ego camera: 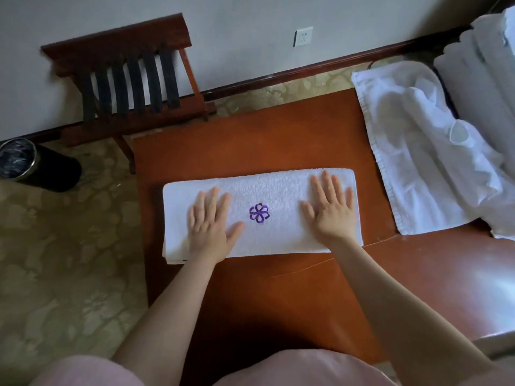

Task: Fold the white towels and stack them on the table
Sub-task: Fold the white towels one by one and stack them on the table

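Folded white towel (262,215) flat at centre of brown table (250,140), purple flower emblem (259,213) facing up. Left hand (211,221) spread, palm down on towel's left half. Right hand (331,210) spread, palm down on right half, emblem between hands. Unfolded towels (418,151) heaped far right on table. Luggage rack (125,79) far left against wall, black bin (30,162) on carpet beside it.

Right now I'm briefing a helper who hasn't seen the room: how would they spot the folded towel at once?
Start at the reddish-brown table. In its middle lies the folded towel, a neat white rectangle with the left hand and right hand flat on it. Unlike the rumpled towels to the right, it carries a purple flower emblem on top.
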`<state>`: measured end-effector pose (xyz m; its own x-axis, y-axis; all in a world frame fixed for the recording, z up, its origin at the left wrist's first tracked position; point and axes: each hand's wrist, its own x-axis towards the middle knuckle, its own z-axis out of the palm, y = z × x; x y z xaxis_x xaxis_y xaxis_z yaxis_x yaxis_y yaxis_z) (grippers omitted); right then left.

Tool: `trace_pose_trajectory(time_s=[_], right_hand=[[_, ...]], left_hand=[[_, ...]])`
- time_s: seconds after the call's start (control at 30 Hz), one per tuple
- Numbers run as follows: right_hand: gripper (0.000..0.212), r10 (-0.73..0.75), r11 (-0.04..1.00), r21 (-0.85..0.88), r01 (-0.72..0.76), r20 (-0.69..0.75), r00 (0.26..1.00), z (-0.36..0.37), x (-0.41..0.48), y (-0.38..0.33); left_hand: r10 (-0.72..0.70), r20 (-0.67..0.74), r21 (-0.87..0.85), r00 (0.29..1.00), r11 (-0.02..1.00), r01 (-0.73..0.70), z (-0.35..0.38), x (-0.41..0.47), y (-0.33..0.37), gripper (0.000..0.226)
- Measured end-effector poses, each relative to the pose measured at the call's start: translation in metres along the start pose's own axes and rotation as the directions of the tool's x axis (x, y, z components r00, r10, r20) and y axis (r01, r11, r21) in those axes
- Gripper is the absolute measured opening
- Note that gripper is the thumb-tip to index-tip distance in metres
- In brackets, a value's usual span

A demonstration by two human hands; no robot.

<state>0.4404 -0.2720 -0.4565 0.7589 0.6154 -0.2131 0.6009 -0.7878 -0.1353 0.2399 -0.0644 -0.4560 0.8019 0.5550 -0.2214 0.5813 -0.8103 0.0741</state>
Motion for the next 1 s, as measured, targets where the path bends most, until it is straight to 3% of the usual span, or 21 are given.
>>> trace_pose_trajectory(time_s=[0.17,0.27,0.4,0.57,0.67,0.77,0.87,1.0], right_hand=[[0.062,-0.004,0.998,0.058,0.006,-0.036,0.999,-0.006,-0.003,-0.003],[0.050,0.177,0.968,0.204,-0.147,-0.133,0.975,-0.007,-0.018,0.007],[0.056,0.283,0.930,0.265,-0.254,-0.077,0.956,-0.009,-0.034,0.012],[0.066,0.358,0.900,0.263,-0.348,0.012,0.934,-0.023,-0.030,0.000],[0.065,0.402,0.847,0.316,-0.427,0.143,0.904,-0.033,-0.026,-0.006],[0.063,0.416,0.776,0.402,-0.487,0.255,0.873,-0.041,-0.029,-0.009],[0.064,0.409,0.746,0.467,-0.474,0.241,0.880,-0.040,-0.047,-0.009],[0.063,0.407,0.735,0.512,-0.445,0.191,0.893,-0.032,-0.083,-0.002]], left_hand=[[0.014,-0.025,-0.016,1.000,1.000,-0.014,0.002,-0.001,-0.001,0.075],[-0.023,-0.094,-0.095,0.995,0.995,0.014,-0.002,-0.006,-0.001,0.068],[-0.313,-0.111,-0.170,0.943,0.941,0.292,-0.001,-0.019,-0.015,0.062],[-0.498,0.024,-0.255,0.867,0.836,0.487,-0.006,-0.022,-0.040,0.090],[-0.508,0.048,-0.330,0.860,0.804,0.494,-0.016,-0.015,-0.047,0.101],[-0.482,0.182,-0.447,0.857,0.736,0.509,-0.021,-0.010,-0.058,0.107],[-0.399,0.250,-0.551,0.882,0.690,0.469,-0.017,-0.019,-0.066,0.105],[-0.303,0.191,-0.630,0.934,0.692,0.353,-0.009,-0.051,-0.069,0.090]])
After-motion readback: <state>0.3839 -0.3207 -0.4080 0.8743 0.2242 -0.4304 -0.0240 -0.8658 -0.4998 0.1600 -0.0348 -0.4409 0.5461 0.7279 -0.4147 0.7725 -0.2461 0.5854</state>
